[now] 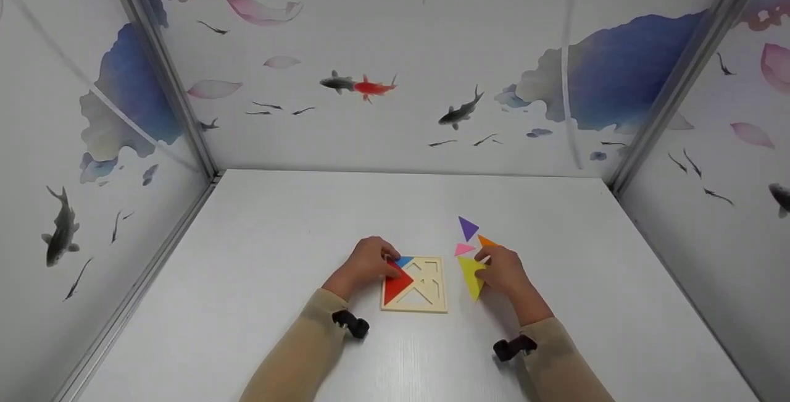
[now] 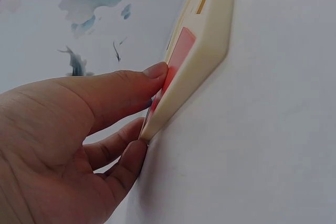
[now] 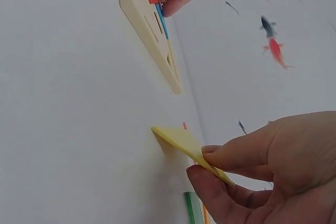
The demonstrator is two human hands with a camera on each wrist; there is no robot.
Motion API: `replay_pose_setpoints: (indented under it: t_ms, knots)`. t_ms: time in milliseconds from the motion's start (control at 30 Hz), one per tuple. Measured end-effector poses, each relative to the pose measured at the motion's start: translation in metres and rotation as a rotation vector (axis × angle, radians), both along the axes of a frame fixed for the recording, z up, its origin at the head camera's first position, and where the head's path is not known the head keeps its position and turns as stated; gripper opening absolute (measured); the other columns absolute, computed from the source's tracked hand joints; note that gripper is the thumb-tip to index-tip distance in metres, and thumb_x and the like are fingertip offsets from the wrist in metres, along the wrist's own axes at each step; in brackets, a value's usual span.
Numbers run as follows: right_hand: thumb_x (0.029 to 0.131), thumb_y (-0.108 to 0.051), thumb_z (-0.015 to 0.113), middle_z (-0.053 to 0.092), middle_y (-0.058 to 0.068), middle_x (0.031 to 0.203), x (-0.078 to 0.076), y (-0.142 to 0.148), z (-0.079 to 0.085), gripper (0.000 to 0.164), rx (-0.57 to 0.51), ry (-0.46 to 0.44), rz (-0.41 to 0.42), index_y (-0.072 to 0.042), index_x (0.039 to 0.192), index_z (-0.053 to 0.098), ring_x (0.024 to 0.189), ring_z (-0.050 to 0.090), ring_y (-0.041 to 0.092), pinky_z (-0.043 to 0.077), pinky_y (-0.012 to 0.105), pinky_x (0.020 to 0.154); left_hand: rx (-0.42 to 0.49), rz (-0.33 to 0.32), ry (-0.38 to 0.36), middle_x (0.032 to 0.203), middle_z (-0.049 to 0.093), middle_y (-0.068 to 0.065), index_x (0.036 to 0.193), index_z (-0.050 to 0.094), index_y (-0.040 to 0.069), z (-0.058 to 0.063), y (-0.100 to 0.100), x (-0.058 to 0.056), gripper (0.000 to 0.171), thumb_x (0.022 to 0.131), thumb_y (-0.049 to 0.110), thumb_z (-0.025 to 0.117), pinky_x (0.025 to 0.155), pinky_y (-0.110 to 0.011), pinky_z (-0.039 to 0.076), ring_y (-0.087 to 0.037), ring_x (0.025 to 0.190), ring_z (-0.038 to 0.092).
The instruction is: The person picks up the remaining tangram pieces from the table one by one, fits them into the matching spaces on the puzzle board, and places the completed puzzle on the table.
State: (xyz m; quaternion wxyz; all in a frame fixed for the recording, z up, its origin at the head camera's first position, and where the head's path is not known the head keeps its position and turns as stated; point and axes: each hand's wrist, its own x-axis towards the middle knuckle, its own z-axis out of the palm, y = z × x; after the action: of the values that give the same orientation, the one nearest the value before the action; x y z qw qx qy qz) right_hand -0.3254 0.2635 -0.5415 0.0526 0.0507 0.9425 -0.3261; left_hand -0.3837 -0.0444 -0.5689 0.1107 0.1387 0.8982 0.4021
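Observation:
A square wooden tangram board [image 1: 442, 284] lies on the table with a red triangle [image 1: 396, 286] and a blue piece [image 1: 405, 260] in its recesses. My left hand [image 1: 367, 259] holds the board at its left side. In the left wrist view, the thumb presses on the red triangle and the other fingers curl at the board's edge. To the right of the board, my right hand [image 1: 505, 273] pinches a yellow triangle [image 1: 469, 273] between thumb and fingers. The right wrist view shows that triangle tilted above the table, one corner pointing toward the board.
Beyond the right hand lie a purple triangle [image 1: 468, 228], a pink piece [image 1: 464, 249] and a partly covered orange piece [image 1: 486, 240]. A green piece [image 3: 190, 208] shows beneath the right hand. Printed panels [image 1: 407, 130] stand around the white table [image 1: 278, 217].

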Motion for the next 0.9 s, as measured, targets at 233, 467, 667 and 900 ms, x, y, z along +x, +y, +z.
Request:
replay_pose_setpoints:
  t_ms: [233, 467, 667, 900]
  knots:
    - [0.091, -0.009, 0.079, 0.071, 0.021, 0.116, -0.0004, 0.0022, 0.001, 0.027, -0.02, 0.03, -0.024, 0.001, 0.115, 0.073, 0.095, 0.067, 0.029, 0.061, 0.036, 0.078, 0.007, -0.005, 0.004, 0.115, 0.066, -0.003, 0.111, 0.08, 0.016, 0.0008, -0.0005, 0.0012, 0.029, 0.085, 0.022, 0.09, 0.104, -0.043, 0.053, -0.022, 0.109, 0.058]
    - [0.091, -0.008, 0.08, 0.071, 0.021, 0.112, 0.0004, 0.0025, 0.0012, 0.027, -0.069, 0.035, -0.041, 0.002, 0.115, 0.072, 0.088, 0.067, 0.025, 0.06, 0.031, 0.071, 0.001, -0.008, 0.014, 0.114, 0.066, -0.003, 0.111, 0.08, 0.015, 0.0009, -0.001, 0.0023, 0.029, 0.085, 0.022, 0.09, 0.102, -0.042, 0.053, -0.022, 0.107, 0.058]
    - [0.089, -0.005, 0.079, 0.07, 0.022, 0.11, 0.0012, 0.0025, 0.0019, 0.028, -0.136, 0.067, -0.077, 0.003, 0.115, 0.073, 0.079, 0.07, 0.022, 0.061, 0.029, 0.067, -0.005, -0.013, 0.025, 0.115, 0.067, -0.005, 0.112, 0.082, 0.013, 0.0019, -0.0002, 0.002, 0.03, 0.084, 0.02, 0.09, 0.1, -0.042, 0.053, -0.022, 0.106, 0.058]
    - [0.091, -0.005, 0.078, 0.068, 0.018, 0.108, -0.0003, 0.0005, 0.0023, 0.024, -0.171, 0.062, -0.122, 0.0, 0.114, 0.073, 0.084, 0.067, 0.023, 0.061, 0.028, 0.068, -0.026, -0.016, 0.031, 0.114, 0.068, -0.004, 0.114, 0.082, 0.012, 0.0021, 0.0009, 0.0013, 0.031, 0.085, 0.02, 0.089, 0.101, -0.041, 0.054, -0.021, 0.106, 0.058]
